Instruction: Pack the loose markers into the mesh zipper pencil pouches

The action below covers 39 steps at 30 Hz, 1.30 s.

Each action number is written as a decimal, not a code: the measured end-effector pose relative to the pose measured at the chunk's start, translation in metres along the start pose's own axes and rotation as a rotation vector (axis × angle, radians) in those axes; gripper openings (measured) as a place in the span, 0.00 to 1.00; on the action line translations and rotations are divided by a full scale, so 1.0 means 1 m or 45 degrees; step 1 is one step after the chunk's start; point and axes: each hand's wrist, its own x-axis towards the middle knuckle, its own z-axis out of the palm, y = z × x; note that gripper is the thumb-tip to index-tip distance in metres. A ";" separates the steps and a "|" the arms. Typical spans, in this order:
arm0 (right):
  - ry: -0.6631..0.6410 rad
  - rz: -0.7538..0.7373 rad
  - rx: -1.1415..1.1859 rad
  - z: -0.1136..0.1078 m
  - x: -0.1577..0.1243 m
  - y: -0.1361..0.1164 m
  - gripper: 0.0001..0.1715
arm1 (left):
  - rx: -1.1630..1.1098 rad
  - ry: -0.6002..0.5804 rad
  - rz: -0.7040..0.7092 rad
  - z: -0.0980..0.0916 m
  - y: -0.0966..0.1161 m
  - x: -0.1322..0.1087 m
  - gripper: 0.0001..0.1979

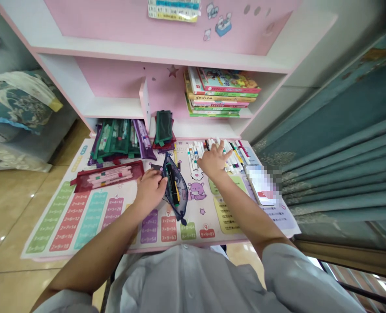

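A dark blue mesh zip pouch (182, 198) lies on the table in front of me with its mouth open. Inside it are a black marker (172, 182) and a yellow one. My left hand (150, 188) is at the pouch's left edge, thumb and fingers closed on the rim; part of the grip is hidden. To the right, my right hand (214, 160) reaches over a spread of white markers (196, 152) with coloured bands, fingers apart. Its fingertips are over the markers, and none is visibly gripped.
A red mesh pouch (106, 177) with markers lies at the left. Behind it are filled green pouches (116, 139) and a purple pouch (143, 139). Folded pouches (163, 126) lie back centre. A phone (261, 184) is at the right; books (222, 93) fill part of the shelf.
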 end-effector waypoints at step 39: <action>-0.112 -0.730 0.408 -0.038 -0.105 -0.045 0.16 | -0.075 0.070 0.030 0.003 -0.002 0.001 0.16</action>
